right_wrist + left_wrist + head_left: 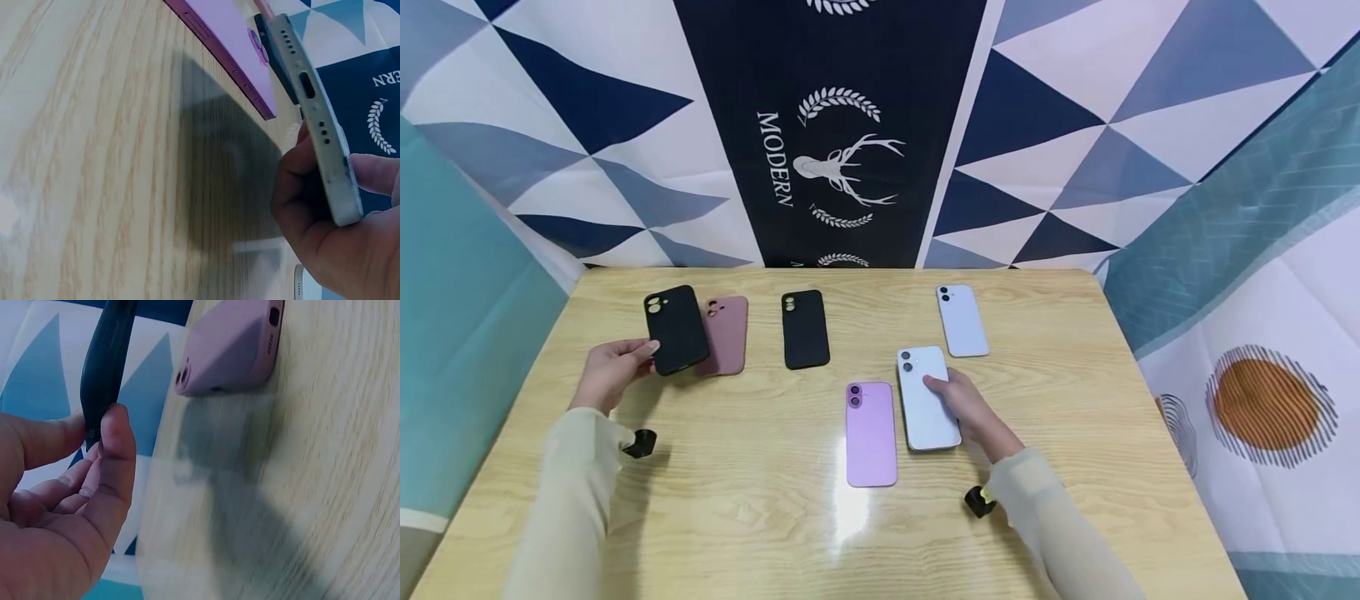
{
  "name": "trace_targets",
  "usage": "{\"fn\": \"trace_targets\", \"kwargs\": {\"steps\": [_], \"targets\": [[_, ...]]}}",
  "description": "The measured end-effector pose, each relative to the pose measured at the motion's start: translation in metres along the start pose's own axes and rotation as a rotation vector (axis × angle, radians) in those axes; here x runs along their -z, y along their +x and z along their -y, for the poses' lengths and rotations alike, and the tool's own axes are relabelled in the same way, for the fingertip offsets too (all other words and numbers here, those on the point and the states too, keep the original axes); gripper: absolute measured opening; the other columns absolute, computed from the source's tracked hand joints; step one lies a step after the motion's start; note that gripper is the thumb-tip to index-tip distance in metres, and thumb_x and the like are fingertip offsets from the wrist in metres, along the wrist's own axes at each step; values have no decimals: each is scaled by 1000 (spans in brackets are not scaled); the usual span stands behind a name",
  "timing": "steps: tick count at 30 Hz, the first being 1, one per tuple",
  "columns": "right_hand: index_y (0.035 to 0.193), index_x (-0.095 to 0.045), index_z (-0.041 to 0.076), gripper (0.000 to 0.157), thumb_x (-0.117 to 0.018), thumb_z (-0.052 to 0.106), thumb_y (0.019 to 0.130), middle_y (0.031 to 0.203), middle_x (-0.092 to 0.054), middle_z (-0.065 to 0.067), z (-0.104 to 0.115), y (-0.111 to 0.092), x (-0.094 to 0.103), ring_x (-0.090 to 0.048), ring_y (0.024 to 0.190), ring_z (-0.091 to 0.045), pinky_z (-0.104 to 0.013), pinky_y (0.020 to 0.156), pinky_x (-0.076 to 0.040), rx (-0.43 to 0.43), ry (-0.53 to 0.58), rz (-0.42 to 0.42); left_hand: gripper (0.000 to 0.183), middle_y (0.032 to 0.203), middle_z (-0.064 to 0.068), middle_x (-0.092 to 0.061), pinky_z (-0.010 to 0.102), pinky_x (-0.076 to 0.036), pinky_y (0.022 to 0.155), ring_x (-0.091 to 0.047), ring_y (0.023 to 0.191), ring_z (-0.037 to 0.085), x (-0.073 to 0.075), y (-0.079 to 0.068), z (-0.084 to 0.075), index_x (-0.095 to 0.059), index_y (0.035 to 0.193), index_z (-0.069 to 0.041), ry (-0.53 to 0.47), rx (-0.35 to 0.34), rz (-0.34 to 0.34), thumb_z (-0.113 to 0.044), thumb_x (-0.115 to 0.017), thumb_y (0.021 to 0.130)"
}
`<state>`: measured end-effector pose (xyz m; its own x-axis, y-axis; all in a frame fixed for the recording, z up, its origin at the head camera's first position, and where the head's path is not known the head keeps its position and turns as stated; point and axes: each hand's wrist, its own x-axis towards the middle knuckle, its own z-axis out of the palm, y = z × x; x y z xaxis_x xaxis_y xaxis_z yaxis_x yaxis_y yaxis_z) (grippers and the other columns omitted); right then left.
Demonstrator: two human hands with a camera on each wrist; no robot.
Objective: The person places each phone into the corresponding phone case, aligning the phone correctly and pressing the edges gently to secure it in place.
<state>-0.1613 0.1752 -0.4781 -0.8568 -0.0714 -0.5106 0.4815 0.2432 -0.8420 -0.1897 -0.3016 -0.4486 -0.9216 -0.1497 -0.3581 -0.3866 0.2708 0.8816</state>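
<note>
Between thumb and fingers, my left hand [613, 371] pinches a black phone case [679, 332] by its lower left edge. The left wrist view shows this case edge-on, raised off the table. It partly covers a dusty pink phone case [727, 335] that lies on the table. My right hand [968, 410] grips a white phone [927, 396], thumb on its back and fingers underneath. In the right wrist view its bottom edge with the charging port faces the camera, held above the table. A purple phone [872, 435] lies just left of it.
A second black phone case [805, 329] lies mid-table toward the back. Another white phone [962, 321] lies behind my right hand. Everything is on a light wooden table [737, 517], with a patterned cloth [842, 208] hanging at its far edge.
</note>
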Motion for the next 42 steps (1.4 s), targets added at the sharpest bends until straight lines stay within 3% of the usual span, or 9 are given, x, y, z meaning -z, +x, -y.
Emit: {"fn": "trace_targets", "kwargs": {"steps": [9,17,26,33,42], "targets": [[137,-33,-8,50,-42,22,98,88,-60,-1,6,-2,6,-59,72,-8,-24,67,-52,19,78,-20,60,77,-22,-56,16,-54,71,-57,70,-5,-13,4,-11,-28,138,15,-23,-16,73,-23,-49,97],[138,-32,-6,49,-41,22,99,86,-60,1,13,-4,7,-61,72,-7,-24,66,-53,16,119,-2,60,80,-18,-57,15,-54,70,-58,72,-3,-22,-2,-22,-27,139,14,-37,-26,125,-22,-49,97],[137,-34,-5,48,-41,23,98,85,-61,3,16,-5,6,-62,72,-8,-26,67,-54,13,140,27,61,85,-15,-56,14,-55,70,-60,73,-2,-31,-9,-32,-26,141,12,-71,-24,136,-21,-50,96],[138,-33,-6,55,-47,27,96,88,-61,2,23,-13,1,-62,74,-9,-26,68,-54,67,161,53,58,83,-12,-56,14,-55,68,-59,71,-1,-43,-18,-38,-29,138,14,-73,-35,144,-17,-52,96],[138,-33,-3,47,-41,22,99,88,-59,1,33,-8,-1,-61,73,-7,-25,68,-54,24,133,6,55,96,1,-54,15,-55,68,-59,71,0,-59,-23,-49,-31,138,12,-44,-29,176,-16,-52,96]]}}
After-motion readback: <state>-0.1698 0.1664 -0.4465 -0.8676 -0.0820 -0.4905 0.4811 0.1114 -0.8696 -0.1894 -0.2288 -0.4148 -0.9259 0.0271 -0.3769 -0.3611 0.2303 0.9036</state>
